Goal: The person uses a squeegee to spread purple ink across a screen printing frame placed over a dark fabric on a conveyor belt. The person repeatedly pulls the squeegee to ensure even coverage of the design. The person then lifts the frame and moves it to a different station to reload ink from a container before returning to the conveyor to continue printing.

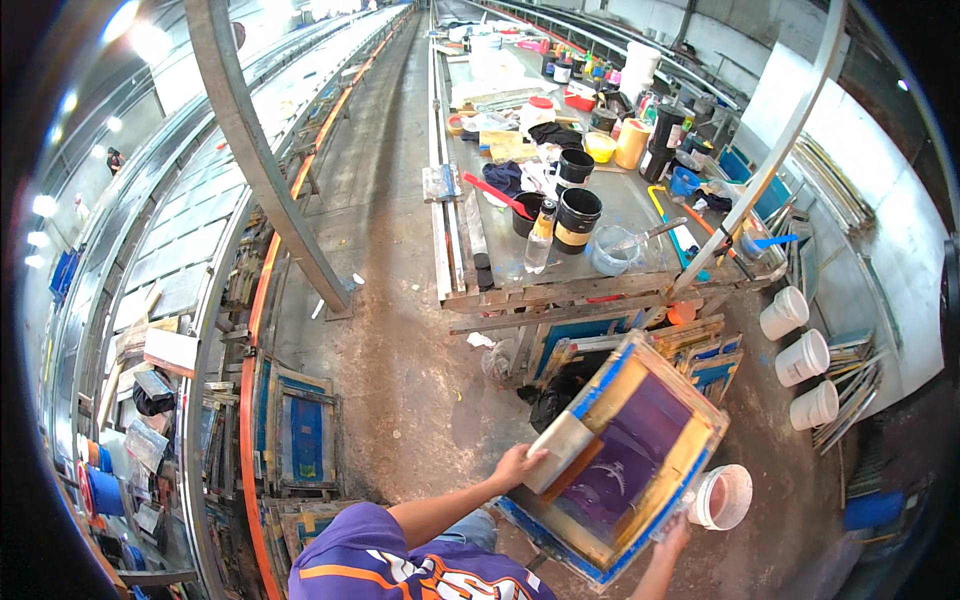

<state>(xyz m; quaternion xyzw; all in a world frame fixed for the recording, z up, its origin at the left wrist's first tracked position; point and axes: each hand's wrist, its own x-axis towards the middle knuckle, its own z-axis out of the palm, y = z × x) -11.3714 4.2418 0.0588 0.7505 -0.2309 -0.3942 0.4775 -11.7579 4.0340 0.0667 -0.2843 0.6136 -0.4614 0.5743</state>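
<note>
The person's left grip [518,466] is pinching the near end of a pale, brown-edged squeegee [562,454], which is lying along the nine o'clock side of a screen frame [640,445] with purple mesh and blue-taped edges; whether those fingers are also catching the rail underneath, I cannot tell. The right grip [673,540], somewhat blurred, is clasping the frame's edge at five o'clock. The frame is probably being held at these two sides so that its weight is balancing, and the squeegee is likely sitting near the rail so that one hand is steadying both. The frame is slanting above the floor, its mesh lying at three o'clock from the left grip and at eleven from the right. A white bucket [706,499] is sitting just beside the frame at four o'clock, while the worktop [507,262] is standing at twelve, its black pots [577,220] gathering near the closer edge, presumably for easy reach.
</note>
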